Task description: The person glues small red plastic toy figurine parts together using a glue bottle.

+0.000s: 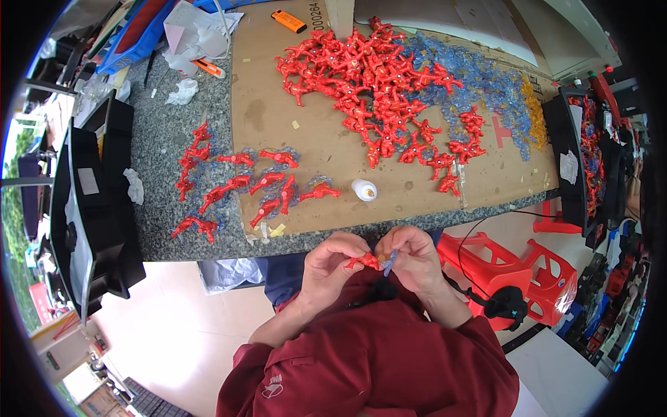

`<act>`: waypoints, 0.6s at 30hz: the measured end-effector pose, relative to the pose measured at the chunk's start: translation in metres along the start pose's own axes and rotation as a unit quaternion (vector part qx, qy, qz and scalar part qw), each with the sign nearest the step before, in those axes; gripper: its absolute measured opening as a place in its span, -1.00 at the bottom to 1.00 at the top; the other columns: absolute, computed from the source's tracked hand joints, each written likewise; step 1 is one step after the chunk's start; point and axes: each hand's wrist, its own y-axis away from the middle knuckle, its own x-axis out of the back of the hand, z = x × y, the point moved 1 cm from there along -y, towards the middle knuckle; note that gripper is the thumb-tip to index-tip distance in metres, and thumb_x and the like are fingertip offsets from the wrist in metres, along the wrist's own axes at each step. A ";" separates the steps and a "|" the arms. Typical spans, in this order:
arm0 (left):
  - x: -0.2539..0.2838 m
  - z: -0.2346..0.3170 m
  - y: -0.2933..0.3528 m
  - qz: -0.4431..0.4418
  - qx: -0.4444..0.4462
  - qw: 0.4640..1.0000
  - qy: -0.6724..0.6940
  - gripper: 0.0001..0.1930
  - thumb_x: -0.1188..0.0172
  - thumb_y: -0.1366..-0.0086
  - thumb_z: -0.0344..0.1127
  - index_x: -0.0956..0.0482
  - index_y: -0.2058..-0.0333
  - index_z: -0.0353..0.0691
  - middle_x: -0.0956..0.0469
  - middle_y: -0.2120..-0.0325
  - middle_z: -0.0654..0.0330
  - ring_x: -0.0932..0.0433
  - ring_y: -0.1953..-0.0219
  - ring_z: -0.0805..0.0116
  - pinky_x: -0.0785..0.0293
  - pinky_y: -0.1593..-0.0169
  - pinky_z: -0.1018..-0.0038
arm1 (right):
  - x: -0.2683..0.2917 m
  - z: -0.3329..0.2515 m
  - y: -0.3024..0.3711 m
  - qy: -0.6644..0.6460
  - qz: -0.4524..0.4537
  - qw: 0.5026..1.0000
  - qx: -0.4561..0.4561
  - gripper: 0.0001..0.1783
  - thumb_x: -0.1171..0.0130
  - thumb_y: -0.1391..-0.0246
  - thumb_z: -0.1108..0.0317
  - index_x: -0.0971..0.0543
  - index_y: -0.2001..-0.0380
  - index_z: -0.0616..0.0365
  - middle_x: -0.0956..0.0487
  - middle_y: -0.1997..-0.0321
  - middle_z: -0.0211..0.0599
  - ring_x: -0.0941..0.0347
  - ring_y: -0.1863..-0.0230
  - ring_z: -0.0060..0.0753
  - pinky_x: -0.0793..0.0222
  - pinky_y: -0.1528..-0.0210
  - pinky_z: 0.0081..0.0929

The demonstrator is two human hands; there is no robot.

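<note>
Close to my body, just below the table edge, my left hand (326, 270) pinches a small red plastic figure (364, 261). My right hand (415, 260) grips a translucent blue plastic piece (390, 265) against the figure's right end; fingers partly hide where they meet. Left of centre lie several red figures with blue pieces attached or beside them (266, 183). A big heap of red figures (347, 69) covers the back middle. Spread to its right are many blue pieces (479, 76) and a strip of yellow pieces (533, 115). A small white bottle (364, 190) lies near the front.
Brown cardboard (313, 139) covers much of the speckled stone tabletop (160, 229). Black bins stand at the left (104, 208) and right (566, 167) edges. An orange cutter (208, 67) and an orange box (289, 21) lie at the back. Red stools (493, 271) stand below right.
</note>
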 end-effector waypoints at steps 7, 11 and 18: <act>0.000 0.000 0.002 0.021 -0.004 1.000 -0.017 -0.78 -0.14 -0.06 -0.66 -0.44 0.31 -0.25 -0.44 0.31 0.07 -0.44 0.20 0.28 -0.42 0.11 0.40 | 0.001 0.008 0.002 -0.019 -0.007 1.000 0.023 -0.79 -0.15 0.06 0.62 -0.45 0.31 0.18 -0.46 0.29 -0.29 -0.40 0.20 -0.41 -0.35 0.14 -0.44; 0.000 0.000 0.002 0.025 -0.019 0.999 -0.034 -0.79 -0.14 -0.06 -0.66 -0.44 0.32 -0.26 -0.45 0.31 0.07 -0.44 0.22 0.29 -0.43 0.12 0.40 | 0.002 0.010 0.005 0.020 0.005 1.000 0.020 -0.76 -0.13 0.07 0.65 -0.46 0.27 0.23 -0.47 0.25 -0.26 -0.42 0.20 -0.43 -0.38 0.16 -0.49; 0.007 -0.002 0.002 0.002 -0.055 0.997 -0.059 -0.87 -0.10 -0.16 -0.56 -0.48 0.28 -0.30 -0.43 0.26 0.09 -0.42 0.19 0.36 -0.39 0.08 0.46 | 0.003 0.004 0.007 0.162 0.018 0.986 0.020 -0.75 -0.13 0.09 0.68 -0.50 0.26 0.31 -0.48 0.23 -0.23 -0.45 0.23 -0.47 -0.42 0.17 -0.54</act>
